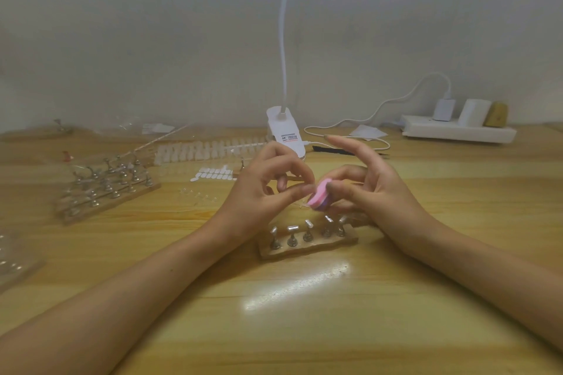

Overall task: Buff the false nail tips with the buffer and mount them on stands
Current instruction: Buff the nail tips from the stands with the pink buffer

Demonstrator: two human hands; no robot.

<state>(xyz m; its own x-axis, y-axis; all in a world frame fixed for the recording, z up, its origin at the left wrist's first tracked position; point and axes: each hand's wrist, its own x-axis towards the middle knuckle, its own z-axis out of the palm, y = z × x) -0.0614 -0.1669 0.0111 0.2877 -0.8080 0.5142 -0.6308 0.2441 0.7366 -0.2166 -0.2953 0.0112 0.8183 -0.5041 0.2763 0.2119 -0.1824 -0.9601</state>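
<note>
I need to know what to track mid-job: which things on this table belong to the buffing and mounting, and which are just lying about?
Job: pink buffer, gripped by right hand; left hand, seemingly pinching a nail tip; near stand block; left stand block; sheet of nail tips.
Lying about: clip lamp; power strip; white cable.

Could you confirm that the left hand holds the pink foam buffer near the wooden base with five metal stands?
Not quite: in the head view the right hand pinches the pink foam buffer near the wooden base with five metal stands.
</note>
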